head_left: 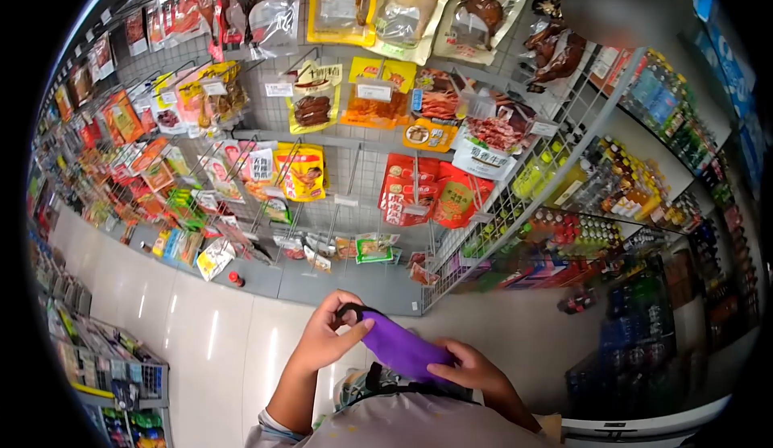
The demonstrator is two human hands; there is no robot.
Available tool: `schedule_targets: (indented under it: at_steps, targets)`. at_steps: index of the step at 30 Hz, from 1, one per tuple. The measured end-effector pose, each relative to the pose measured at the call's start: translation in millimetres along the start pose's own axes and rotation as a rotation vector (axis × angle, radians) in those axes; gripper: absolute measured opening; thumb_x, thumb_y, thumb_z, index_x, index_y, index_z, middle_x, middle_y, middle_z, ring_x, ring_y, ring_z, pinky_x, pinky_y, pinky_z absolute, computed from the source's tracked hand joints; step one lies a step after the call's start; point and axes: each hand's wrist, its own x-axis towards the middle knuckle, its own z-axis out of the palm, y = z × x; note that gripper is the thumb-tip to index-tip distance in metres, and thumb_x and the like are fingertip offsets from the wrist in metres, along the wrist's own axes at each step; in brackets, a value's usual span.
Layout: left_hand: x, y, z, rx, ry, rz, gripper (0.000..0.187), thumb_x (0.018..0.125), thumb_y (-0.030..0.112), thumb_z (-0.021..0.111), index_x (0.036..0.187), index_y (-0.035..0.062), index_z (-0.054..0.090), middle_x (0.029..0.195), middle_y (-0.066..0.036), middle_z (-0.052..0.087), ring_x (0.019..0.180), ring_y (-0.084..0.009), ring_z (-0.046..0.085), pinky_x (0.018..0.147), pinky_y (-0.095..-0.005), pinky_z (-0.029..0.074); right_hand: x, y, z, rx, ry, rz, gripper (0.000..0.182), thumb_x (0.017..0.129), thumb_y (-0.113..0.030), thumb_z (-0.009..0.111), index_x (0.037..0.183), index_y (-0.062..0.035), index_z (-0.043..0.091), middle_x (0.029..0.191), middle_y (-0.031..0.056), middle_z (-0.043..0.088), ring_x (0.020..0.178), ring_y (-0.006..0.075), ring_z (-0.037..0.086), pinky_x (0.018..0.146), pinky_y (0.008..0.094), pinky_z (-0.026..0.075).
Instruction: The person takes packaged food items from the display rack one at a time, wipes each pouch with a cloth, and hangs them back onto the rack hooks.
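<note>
A purple cloth item (403, 350) with a black loop at one end stretches between my two hands, in front of my body. My left hand (328, 334) is closed on the end with the black loop, its thumb lying on the purple cloth. The other end is pinched by my right hand (471, 366), thumb on top and fingers partly hidden. What kind of item it is, I cannot make out for certain. Below it, a black strap (403, 389) crosses the front of my light-coloured top (403, 424).
Ahead stands a wire-grid rack (354, 154) hung with packaged meat snacks, above a grey base ledge (318, 283). A small red-capped bottle (235, 279) is on that ledge. Drink shelves (620, 182) are at the right, a low shelf unit (145, 384) at the lower left. Pale tiles (209, 327) cover the floor.
</note>
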Motion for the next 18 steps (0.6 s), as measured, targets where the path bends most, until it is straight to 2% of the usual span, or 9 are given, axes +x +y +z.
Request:
schedule_targets:
  at_steps: [3, 4, 6, 8, 10, 12, 15, 16, 18]
  targets:
    - [-4, 0, -4, 0.061, -0.023, 0.086, 0.034, 0.088, -0.003, 0.077, 0.115, 0.0064, 0.057, 0.089, 0.006, 0.053, 0.08, -0.0032, 0.047, 0.071, -0.0217, 0.042, 9, 5, -1, -0.165, -0.122, -0.181, 0.023, 0.1, -0.016, 0.067, 0.116, 0.0008, 0.068, 0.11, 0.0061, 0.067, 0.101, 0.0158, 0.062, 0.091, 0.0284, 0.047]
    - [-8, -4, -8, -0.109, -0.024, 0.02, 0.036, 0.089, -0.004, 0.075, 0.119, 0.0053, 0.056, 0.091, 0.004, 0.057, 0.08, -0.0032, 0.05, 0.071, -0.0207, 0.042, 15, 6, 3, -0.168, -0.105, -0.196, 0.023, 0.1, -0.016, 0.067, 0.116, 0.0008, 0.068, 0.11, 0.0061, 0.067, 0.101, 0.0158, 0.062, 0.091, 0.0284, 0.047]
    - [-15, 5, -13, -0.196, -0.026, -0.027, 0.041, 0.091, -0.006, 0.073, 0.126, 0.0037, 0.054, 0.091, 0.001, 0.059, 0.079, -0.0044, 0.053, 0.07, -0.0207, 0.043, 36, -1, 13, -0.184, 0.155, -0.285, 0.021, 0.102, -0.014, 0.065, 0.115, 0.0017, 0.068, 0.113, 0.0086, 0.067, 0.105, 0.0186, 0.063, 0.095, 0.0297, 0.048]
    - [-22, 12, -7, -0.241, -0.08, -0.048, 0.048, 0.091, -0.007, 0.071, 0.133, 0.0027, 0.051, 0.1, -0.004, 0.062, 0.084, -0.0087, 0.061, 0.075, -0.0242, 0.05, 57, 18, 16, -0.164, 0.185, -0.29, 0.024, 0.104, -0.014, 0.06, 0.122, 0.0007, 0.066, 0.116, 0.0068, 0.067, 0.108, 0.017, 0.063, 0.098, 0.0296, 0.047]
    - [-24, 1, -1, -0.195, -0.229, 0.002, 0.063, 0.09, -0.009, 0.071, 0.145, 0.0023, 0.043, 0.127, -0.015, 0.061, 0.106, -0.0194, 0.068, 0.095, -0.0339, 0.055, 77, 33, 18, 0.408, 0.18, -0.065, 0.028, 0.107, -0.015, 0.055, 0.13, -0.0007, 0.062, 0.12, 0.0048, 0.067, 0.11, 0.0151, 0.063, 0.099, 0.0292, 0.048]
    - [-20, 8, 23, -0.036, -0.281, -0.06, 0.07, 0.089, -0.011, 0.07, 0.149, 0.0044, 0.038, 0.131, -0.017, 0.06, 0.11, -0.0221, 0.067, 0.095, -0.0367, 0.056, 93, 32, 13, 0.461, 0.108, 0.021, 0.03, 0.109, -0.018, 0.049, 0.134, -0.0039, 0.059, 0.122, 0.0041, 0.068, 0.111, 0.0145, 0.064, 0.1, 0.0298, 0.049]
    - [-3, -21, 39, -0.137, -0.31, -0.023, 0.085, 0.091, -0.01, 0.068, 0.158, 0.0114, 0.019, 0.141, -0.022, 0.057, 0.114, -0.0253, 0.065, 0.102, -0.0391, 0.051, 113, 56, 5, 1.184, 0.008, 0.281, 0.037, 0.109, -0.027, 0.04, 0.132, -0.0074, 0.062, 0.122, 0.0067, 0.068, 0.109, 0.0187, 0.066, 0.1, 0.0373, 0.052]
    - [-1, -24, 59, -0.145, -0.159, -0.01, 0.061, 0.099, 0.005, 0.064, 0.153, 0.0066, 0.036, 0.13, -0.019, 0.065, 0.109, -0.0227, 0.066, 0.098, -0.0359, 0.052, 118, 52, -4, 1.338, -0.216, 0.216, 0.044, 0.107, -0.032, 0.037, 0.13, -0.005, 0.062, 0.123, 0.0096, 0.068, 0.108, 0.0235, 0.066, 0.1, 0.0401, 0.051]
    - [8, -56, 61, -0.164, -0.233, -0.031, 0.079, 0.096, -0.004, 0.065, 0.16, 0.0123, 0.023, 0.139, -0.012, 0.057, 0.12, -0.0198, 0.057, 0.104, -0.035, 0.047, 117, 22, -23, 1.318, -0.218, 0.318, 0.052, 0.103, -0.041, 0.037, 0.129, -0.0028, 0.061, 0.122, 0.0132, 0.068, 0.108, 0.0284, 0.066, 0.099, 0.0413, 0.051]
